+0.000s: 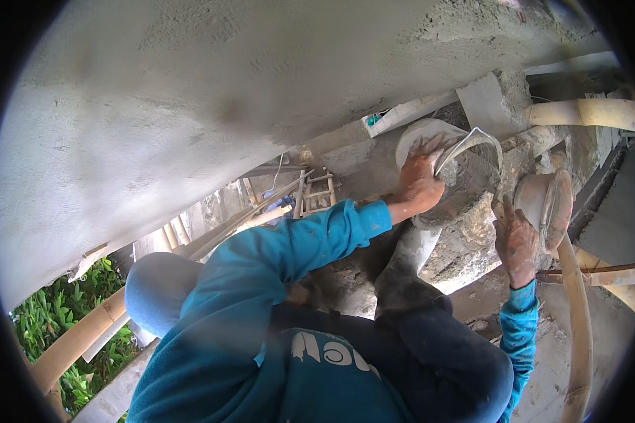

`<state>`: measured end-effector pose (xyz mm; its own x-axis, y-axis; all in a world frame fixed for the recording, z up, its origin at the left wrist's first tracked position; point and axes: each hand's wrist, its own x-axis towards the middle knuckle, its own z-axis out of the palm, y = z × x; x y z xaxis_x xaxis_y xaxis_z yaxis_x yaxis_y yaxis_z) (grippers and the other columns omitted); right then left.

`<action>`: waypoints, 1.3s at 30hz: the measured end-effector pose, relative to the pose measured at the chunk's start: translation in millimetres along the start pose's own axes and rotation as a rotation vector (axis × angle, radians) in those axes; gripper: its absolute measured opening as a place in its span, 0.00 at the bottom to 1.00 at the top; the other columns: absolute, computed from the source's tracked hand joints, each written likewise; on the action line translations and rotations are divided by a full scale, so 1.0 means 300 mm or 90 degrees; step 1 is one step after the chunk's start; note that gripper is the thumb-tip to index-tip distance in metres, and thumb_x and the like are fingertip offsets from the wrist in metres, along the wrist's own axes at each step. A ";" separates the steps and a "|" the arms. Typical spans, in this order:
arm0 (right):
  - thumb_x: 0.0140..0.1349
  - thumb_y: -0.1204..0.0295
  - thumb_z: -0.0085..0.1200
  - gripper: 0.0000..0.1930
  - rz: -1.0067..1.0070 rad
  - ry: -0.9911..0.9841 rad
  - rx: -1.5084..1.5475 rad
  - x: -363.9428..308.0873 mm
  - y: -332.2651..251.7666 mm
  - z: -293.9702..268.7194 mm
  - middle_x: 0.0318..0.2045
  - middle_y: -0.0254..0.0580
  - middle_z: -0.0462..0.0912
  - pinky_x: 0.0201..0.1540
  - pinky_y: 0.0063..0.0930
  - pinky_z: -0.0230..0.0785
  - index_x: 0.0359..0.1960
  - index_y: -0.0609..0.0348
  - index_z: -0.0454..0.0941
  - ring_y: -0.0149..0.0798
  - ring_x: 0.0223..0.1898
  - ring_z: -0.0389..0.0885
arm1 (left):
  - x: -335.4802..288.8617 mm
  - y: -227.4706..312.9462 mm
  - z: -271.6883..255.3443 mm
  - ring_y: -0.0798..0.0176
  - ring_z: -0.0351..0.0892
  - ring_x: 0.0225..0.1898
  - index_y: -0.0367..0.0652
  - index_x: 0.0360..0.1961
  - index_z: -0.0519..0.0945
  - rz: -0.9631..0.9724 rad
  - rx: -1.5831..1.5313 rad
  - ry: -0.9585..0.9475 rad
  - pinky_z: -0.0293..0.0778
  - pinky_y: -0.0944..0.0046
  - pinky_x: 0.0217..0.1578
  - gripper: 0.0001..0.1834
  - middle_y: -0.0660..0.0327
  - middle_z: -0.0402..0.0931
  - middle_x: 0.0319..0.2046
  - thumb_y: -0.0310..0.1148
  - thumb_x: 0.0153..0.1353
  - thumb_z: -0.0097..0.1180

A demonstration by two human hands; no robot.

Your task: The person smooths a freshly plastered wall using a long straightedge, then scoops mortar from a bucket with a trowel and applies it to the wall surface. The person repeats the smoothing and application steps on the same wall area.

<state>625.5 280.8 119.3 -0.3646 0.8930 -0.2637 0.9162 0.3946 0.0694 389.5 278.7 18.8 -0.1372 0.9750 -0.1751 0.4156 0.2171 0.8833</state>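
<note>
A grey, mortar-smeared bucket (407, 141) with a thin pale wire handle (477, 130) stands tilted at the upper right of the middle. My left hand (422, 182) is closed over its edge, fingers pointing away from me and partly lost against the grey mortar. Farther right, a second round, mortar-crusted vessel (533, 194) leans on its side with its reddish-grey rim (561, 209) turned right. Beside it is my right hand (517, 247), one finger stretched forward and nothing visible in its grasp. Whether that hand touches the vessel is hard to tell.
A large rendered grey wall (190, 92) slopes overhead. Bamboo poles (577, 338) cross at right and another pole (77, 342) at lower left above green leaves (85, 310). Rough broken concrete (469, 243) lies under my hands. A wooden ladder (319, 192) shows below.
</note>
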 end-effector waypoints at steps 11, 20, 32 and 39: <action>0.60 0.61 0.56 0.19 -0.173 -0.241 0.340 0.072 0.061 0.176 0.30 0.50 0.80 0.35 0.41 0.72 0.47 0.61 0.74 0.49 0.30 0.79 | 0.026 -0.080 -0.020 0.59 0.79 0.45 0.43 0.59 0.74 -0.055 -0.127 0.001 0.72 0.61 0.48 0.25 0.52 0.81 0.44 0.26 0.57 0.57; 0.57 0.69 0.58 0.23 0.065 0.009 0.241 -0.011 -0.073 0.094 0.40 0.48 0.80 0.39 0.43 0.74 0.56 0.52 0.71 0.56 0.37 0.81 | 0.042 -0.153 -0.059 0.50 0.74 0.53 0.36 0.57 0.73 -0.002 -0.190 -0.029 0.68 0.56 0.56 0.26 0.48 0.76 0.52 0.26 0.55 0.60; 0.58 0.69 0.53 0.27 0.064 -0.082 0.239 -0.102 -0.104 0.064 0.41 0.51 0.78 0.42 0.46 0.72 0.62 0.45 0.65 0.54 0.41 0.81 | 0.016 -0.079 -0.019 0.55 0.69 0.60 0.36 0.62 0.69 0.093 -0.260 -0.035 0.64 0.59 0.60 0.30 0.52 0.70 0.60 0.16 0.55 0.54; 0.56 0.71 0.52 0.25 0.087 -0.130 0.046 -0.071 -0.070 0.130 0.38 0.50 0.80 0.41 0.44 0.73 0.56 0.65 0.66 0.51 0.40 0.82 | 0.003 -0.046 0.002 0.51 0.61 0.67 0.39 0.66 0.64 0.095 -0.244 -0.067 0.58 0.58 0.65 0.36 0.53 0.63 0.65 0.14 0.53 0.54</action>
<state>620.6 245.1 86.0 -0.2026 0.8720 -0.4455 0.9668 0.2504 0.0505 384.3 276.7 6.1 -0.0006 0.9982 -0.0594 0.0564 0.0594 0.9966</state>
